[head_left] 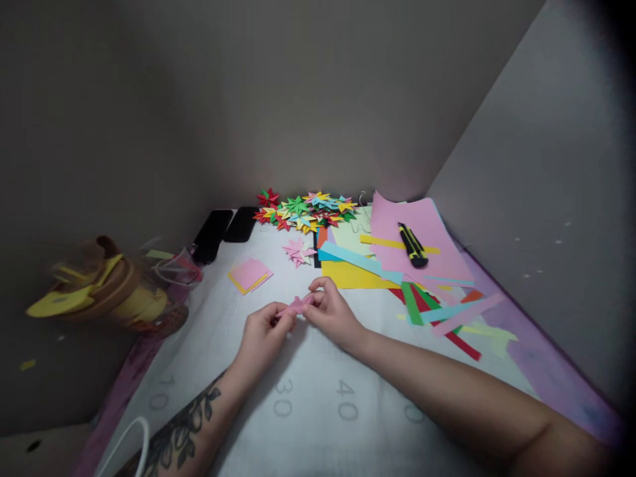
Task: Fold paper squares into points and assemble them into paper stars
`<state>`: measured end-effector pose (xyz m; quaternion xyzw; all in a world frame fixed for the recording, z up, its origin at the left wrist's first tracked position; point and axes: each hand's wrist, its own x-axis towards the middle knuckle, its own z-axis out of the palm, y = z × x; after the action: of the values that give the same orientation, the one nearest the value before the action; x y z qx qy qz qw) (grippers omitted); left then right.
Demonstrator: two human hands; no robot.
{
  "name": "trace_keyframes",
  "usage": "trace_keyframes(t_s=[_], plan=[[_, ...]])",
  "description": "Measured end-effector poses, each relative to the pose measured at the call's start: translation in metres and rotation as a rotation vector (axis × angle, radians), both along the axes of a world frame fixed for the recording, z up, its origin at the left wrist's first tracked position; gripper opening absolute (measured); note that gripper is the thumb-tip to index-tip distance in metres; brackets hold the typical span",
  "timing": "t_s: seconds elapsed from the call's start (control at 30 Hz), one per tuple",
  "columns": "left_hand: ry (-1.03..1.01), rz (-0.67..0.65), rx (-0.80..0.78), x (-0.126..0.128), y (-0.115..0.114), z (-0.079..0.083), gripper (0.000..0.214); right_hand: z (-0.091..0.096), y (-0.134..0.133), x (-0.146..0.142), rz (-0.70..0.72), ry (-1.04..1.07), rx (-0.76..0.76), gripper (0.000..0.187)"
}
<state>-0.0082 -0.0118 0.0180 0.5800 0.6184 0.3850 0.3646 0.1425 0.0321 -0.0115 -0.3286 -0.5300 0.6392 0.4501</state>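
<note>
Between my two hands is a small piece of folded pink paper (297,305), pinched at both ends above the white table covering. My left hand (265,331) grips its left end with thumb and fingers. At the right end, my right hand (334,315) holds it between thumb and fingertips. Just beyond lie several pink folded pieces (298,252) arranged like a star. To the left of them rests a small stack of pink and yellow paper squares (250,274). The exact folds in the held piece are partly hidden by my fingers.
Colourful folded paper stars (303,209) are heaped at the back. A black and yellow box cutter (412,245) lies on pink sheets (397,212). Loose paper strips (447,311) spread on the right. Two dark phones (242,224) and a plant pot (119,291) stand left.
</note>
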Motion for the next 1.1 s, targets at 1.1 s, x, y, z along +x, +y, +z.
trace_keyframes(t_s=[1.1], plan=[[-0.084, 0.115, 0.024, -0.008, 0.005, -0.001, 0.025, -0.001, 0.002, 0.006, 0.017, -0.064, 0.020, 0.029]])
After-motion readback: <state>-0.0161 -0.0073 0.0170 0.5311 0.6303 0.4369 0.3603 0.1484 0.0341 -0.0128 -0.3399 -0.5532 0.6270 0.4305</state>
